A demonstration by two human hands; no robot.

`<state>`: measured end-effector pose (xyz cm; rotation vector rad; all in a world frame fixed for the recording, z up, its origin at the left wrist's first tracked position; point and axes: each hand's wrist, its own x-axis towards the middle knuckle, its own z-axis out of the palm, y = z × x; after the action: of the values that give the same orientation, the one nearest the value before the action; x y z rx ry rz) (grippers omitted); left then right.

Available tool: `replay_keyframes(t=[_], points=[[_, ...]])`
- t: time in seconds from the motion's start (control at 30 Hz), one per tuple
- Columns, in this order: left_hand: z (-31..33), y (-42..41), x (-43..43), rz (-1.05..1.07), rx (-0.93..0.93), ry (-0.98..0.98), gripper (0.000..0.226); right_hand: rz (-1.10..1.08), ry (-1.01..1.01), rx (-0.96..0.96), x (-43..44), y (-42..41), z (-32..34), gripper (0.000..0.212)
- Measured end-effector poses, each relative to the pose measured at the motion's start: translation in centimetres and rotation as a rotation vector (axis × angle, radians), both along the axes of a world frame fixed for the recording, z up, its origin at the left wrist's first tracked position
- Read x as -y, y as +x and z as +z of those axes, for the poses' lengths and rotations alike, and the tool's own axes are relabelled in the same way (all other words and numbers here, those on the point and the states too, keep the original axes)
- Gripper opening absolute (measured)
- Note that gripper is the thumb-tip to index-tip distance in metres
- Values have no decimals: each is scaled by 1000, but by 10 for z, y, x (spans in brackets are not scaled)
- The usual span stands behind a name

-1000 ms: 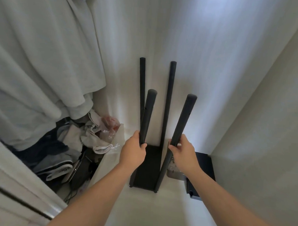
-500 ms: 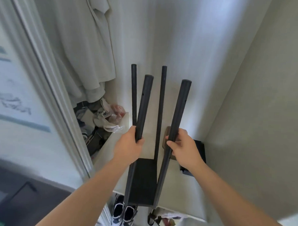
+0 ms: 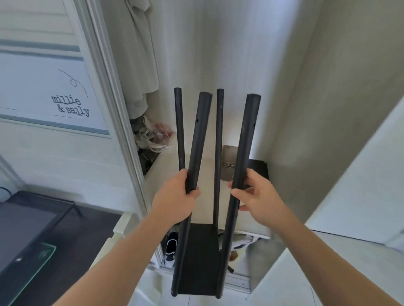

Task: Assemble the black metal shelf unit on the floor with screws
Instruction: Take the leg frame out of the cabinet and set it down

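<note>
The black metal shelf unit (image 3: 198, 262) hangs in the air in front of me: a flat black panel at the bottom with several black poles rising from it. My left hand (image 3: 175, 197) is closed around the near left pole (image 3: 198, 139). My right hand (image 3: 255, 196) grips the near right pole (image 3: 246, 140) at about mid-height. The two far poles stand behind, untouched. Small screw holes show along the poles. No screws are visible.
A white cabinet top (image 3: 163, 174) lies behind the unit with a small tan tray (image 3: 228, 158) and a black box (image 3: 259, 168). Shoes (image 3: 171, 245) sit below. Clothes (image 3: 140, 50) hang at the left. A dark table (image 3: 17, 233) is at lower left, white walls at the right.
The shelf unit has been lifted off the cabinet top and drawn back toward me, out of the closet. Both hands kept their grip on the near poles.
</note>
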<state>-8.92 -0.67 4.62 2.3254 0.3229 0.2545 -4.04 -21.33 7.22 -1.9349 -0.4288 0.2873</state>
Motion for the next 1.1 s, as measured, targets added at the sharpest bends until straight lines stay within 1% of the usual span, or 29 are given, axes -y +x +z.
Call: replay_keyframes(t=[0.13,0.27,0.43,0.53,0.7,0.83,0.97,1.03,1.1], points=[[-3,-38,-4,-120,-21,-45,20,-87,-52,40,4,-56,-1,31],[-10,-73,-7,-243,-65,-39,21,-187,-40,15,7,-118,-6,28],[-27,-108,-3,-433,-142,-29,19,-347,-27,-64,16,-194,-28,27],[-36,-127,12,-554,-176,12,21,-453,-3,-121,25,-240,-42,24],[-52,-147,50,-740,-265,-32,26,-650,18,-196,46,-306,-62,19],[-59,-163,99,-809,-231,-50,38,-818,50,-241,63,-351,-78,18],[-49,-183,157,-848,-169,-84,43,-936,7,-262,83,-389,-90,18],[-38,-197,185,-936,-128,-113,41,-985,-9,-253,94,-405,-96,18],[-26,-215,212,-1077,-91,-209,39,-1031,-31,-243,107,-417,-100,17]])
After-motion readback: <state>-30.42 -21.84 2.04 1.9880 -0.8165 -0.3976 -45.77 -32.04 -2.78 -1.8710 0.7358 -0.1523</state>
